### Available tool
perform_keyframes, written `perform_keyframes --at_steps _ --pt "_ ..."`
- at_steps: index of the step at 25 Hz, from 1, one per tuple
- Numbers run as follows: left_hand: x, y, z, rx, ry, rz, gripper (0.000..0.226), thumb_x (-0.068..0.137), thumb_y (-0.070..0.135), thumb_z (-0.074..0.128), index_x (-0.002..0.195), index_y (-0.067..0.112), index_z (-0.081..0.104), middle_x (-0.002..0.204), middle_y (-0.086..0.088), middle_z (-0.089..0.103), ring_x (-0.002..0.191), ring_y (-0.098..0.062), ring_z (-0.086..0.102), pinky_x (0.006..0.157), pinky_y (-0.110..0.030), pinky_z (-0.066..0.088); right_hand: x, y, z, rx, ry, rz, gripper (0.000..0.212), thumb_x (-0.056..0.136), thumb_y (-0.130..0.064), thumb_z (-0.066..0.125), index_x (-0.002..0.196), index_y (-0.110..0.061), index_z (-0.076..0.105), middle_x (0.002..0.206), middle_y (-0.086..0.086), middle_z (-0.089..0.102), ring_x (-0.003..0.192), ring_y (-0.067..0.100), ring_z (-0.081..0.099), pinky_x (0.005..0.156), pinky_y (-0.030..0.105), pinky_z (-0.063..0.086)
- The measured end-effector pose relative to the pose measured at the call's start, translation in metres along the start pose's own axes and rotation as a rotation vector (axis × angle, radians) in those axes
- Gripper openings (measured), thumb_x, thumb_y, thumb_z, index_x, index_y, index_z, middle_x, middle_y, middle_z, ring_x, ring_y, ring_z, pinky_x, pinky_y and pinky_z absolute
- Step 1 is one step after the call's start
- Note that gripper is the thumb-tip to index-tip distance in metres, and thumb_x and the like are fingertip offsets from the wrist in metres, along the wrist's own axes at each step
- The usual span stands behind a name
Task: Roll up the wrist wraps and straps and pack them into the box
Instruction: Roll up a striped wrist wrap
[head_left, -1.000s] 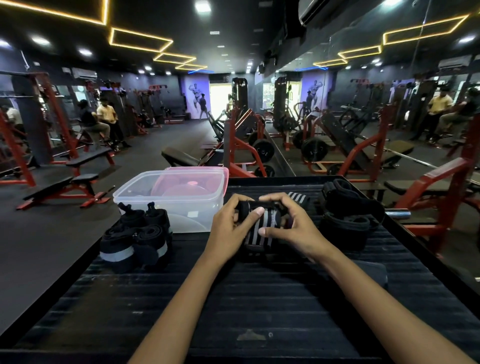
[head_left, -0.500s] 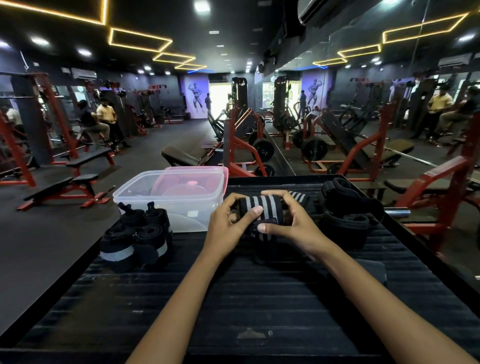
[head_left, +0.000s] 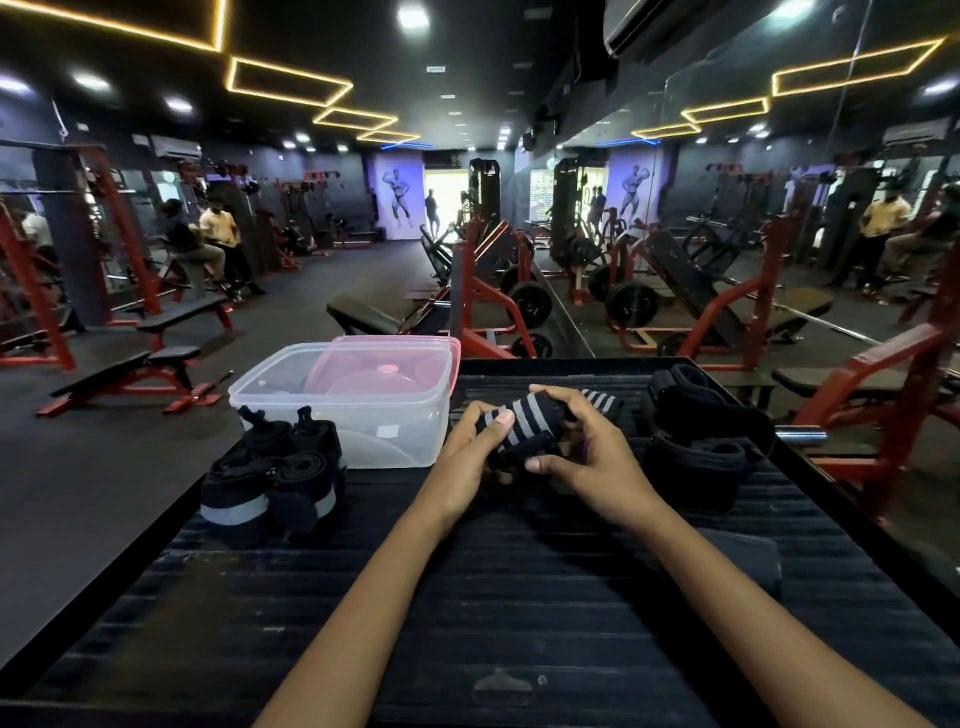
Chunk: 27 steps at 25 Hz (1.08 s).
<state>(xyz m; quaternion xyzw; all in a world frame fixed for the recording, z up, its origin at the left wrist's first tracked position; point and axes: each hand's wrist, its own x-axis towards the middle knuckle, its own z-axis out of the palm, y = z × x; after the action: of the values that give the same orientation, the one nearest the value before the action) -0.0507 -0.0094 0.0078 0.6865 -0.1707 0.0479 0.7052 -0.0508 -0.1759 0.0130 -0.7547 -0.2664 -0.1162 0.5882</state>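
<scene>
A black wrist wrap with grey stripes (head_left: 527, 423) is partly rolled and held just above the black ribbed platform (head_left: 519, 613). My left hand (head_left: 470, 452) grips its left end and my right hand (head_left: 592, 457) grips its right side, thumb under the roll. A loose striped tail (head_left: 602, 400) trails behind toward the far edge. The clear plastic box (head_left: 353, 410) stands open at the left of my hands, with its pink lid (head_left: 405, 345) leaning behind it. Rolled black wraps (head_left: 275, 473) lie in front of the box. A heap of black straps (head_left: 696, 431) lies to the right.
The platform has a raised black rim at the far and right sides. Beyond it are red gym machines (head_left: 488, 291), benches (head_left: 130, 369) and a mirror wall on the right. People sit far left (head_left: 208, 244).
The striped wrap has been rolled further and turned, so the roll now tilts up to the right. Both hands have shifted slightly around it, still holding it.
</scene>
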Motion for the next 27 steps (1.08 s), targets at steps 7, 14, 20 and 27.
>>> perform_keyframes --at_steps 7,14,20,27 --pt "-0.001 0.005 -0.004 -0.010 0.024 -0.158 0.038 0.101 0.034 0.032 0.086 0.016 0.062 0.074 -0.003 0.064 0.066 -0.013 0.058 0.055 -0.028 0.048 -0.002 -0.001 0.004 0.075 -0.012 -0.022 0.050 0.070 0.005 0.079 0.112 -0.013 0.061 0.101 -0.007 0.070 0.099 0.005 0.064 0.092 0.022 0.050" --pt "-0.003 -0.004 -0.002 0.397 0.118 0.290 0.039 0.089 0.055 0.048 0.116 0.029 0.057 0.116 0.005 0.059 0.113 -0.003 0.054 0.100 -0.022 0.042 0.001 0.002 -0.002 0.142 0.017 -0.007 0.042 0.071 -0.010 0.082 0.108 -0.003 0.064 0.103 0.019 0.069 0.092 0.029 0.066 0.088 0.039 0.051" --pt "-0.002 -0.001 0.004 0.057 0.062 0.202 0.029 0.091 0.042 0.052 0.102 0.018 0.063 0.095 0.000 0.069 0.089 -0.014 0.064 0.080 -0.032 0.051 0.002 -0.001 0.000 0.331 -0.026 0.080 0.031 0.080 0.009 0.067 0.105 -0.006 0.057 0.083 0.002 0.069 0.068 0.013 0.065 0.063 0.026 0.055" --pt "-0.007 0.002 0.015 -0.277 0.072 0.070 0.022 0.089 0.041 0.048 0.091 0.019 0.047 0.076 -0.011 0.055 0.050 -0.011 0.052 0.039 -0.020 0.035 0.003 -0.001 -0.003 0.409 -0.062 0.182 0.009 0.092 0.000 0.055 0.095 0.002 0.062 0.068 0.009 0.069 0.054 0.010 0.059 0.054 0.020 0.053"
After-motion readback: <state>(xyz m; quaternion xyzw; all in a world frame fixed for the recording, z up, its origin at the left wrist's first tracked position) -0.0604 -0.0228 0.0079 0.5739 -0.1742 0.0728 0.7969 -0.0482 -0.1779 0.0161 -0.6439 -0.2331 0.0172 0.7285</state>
